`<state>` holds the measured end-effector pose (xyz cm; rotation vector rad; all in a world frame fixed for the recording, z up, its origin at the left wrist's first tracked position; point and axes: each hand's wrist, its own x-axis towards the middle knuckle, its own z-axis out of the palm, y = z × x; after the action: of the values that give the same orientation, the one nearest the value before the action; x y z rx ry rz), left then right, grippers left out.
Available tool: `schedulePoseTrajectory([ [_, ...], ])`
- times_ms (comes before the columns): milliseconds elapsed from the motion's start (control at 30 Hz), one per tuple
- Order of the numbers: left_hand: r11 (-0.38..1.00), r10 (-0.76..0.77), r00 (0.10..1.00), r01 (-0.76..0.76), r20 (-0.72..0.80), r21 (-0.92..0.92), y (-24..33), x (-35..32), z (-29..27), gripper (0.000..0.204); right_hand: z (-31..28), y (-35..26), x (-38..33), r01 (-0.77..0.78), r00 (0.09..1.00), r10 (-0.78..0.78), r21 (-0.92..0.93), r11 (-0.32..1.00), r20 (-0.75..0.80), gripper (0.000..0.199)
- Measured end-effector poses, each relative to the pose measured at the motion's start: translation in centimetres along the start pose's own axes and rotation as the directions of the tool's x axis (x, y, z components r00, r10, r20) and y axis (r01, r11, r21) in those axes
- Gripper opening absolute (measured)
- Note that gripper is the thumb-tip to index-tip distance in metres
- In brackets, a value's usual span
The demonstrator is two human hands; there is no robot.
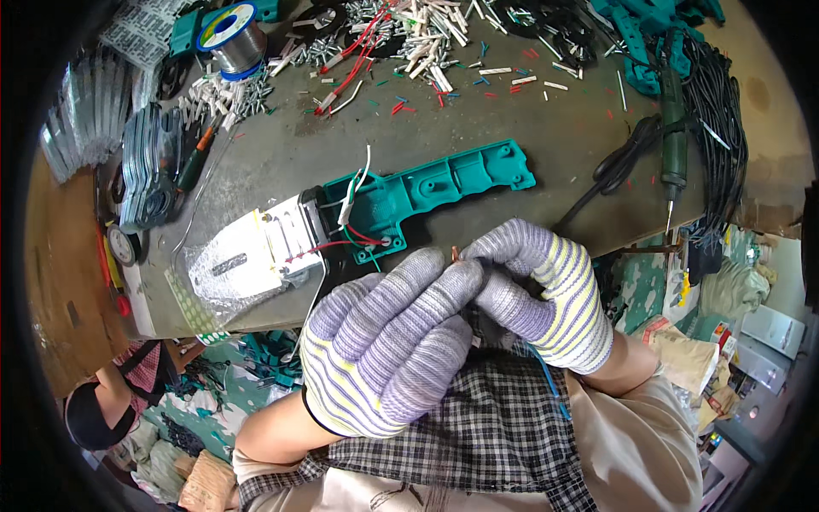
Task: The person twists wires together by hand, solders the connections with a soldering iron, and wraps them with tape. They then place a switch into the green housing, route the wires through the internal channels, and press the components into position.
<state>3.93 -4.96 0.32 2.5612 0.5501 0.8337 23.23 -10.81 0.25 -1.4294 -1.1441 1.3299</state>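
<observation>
A short bare wire end [455,253], coppery at its tip, stood up between the fingertips of both gloved hands, just in front of the table's near edge [256,320] and above the person's checked apron. The left hand [388,346] had its fingers pressed together around the wire from below, and the right hand [537,290] pinched it from the other side, the two sets of fingertips touching. A blue wire [548,381] ran down under the right wrist. Just beyond the hands, on the grey table, lay a green plastic housing [426,189] with red, white and green leads spilling from it, joined at its left to a metal plate [256,256] under clear wrap. Only a narrow bare strip of table separated the hands from that housing. Farther back the table was crowded: a spool of solder [232,36], scattered screws and wire scraps [409,43], and at the right a green screwdriver [673,136] beside a bundle of black cables [721,128].
</observation>
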Motion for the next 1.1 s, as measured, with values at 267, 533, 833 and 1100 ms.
schedulePoseTrajectory([
  [267,0.961,-0.188,0.982,0.184,0.004,-0.207,0.0,0.9,-0.1,0.016,0.6,0.1,-0.5,-0.034,0.999,0.034,-0.068,0.997,0.005,0.018],
  [533,0.720,-0.603,0.798,0.545,0.001,-0.430,1.4,-0.7,-0.7,0.016,-0.3,-1.3,0.0,-0.200,0.978,0.169,0.332,0.922,0.120,0.015],
  [833,0.619,-0.708,0.703,0.666,0.073,-0.415,1.4,-1.3,-0.7,0.025,0.8,-1.4,1.4,0.299,0.954,-0.297,-0.208,0.931,0.042,0.019],
  [1100,0.777,-0.594,0.804,0.565,-0.026,-0.279,1.2,-0.9,-1.4,0.023,0.3,-1.3,1.4,0.330,0.944,-0.312,-0.282,0.901,0.106,0.023],
])
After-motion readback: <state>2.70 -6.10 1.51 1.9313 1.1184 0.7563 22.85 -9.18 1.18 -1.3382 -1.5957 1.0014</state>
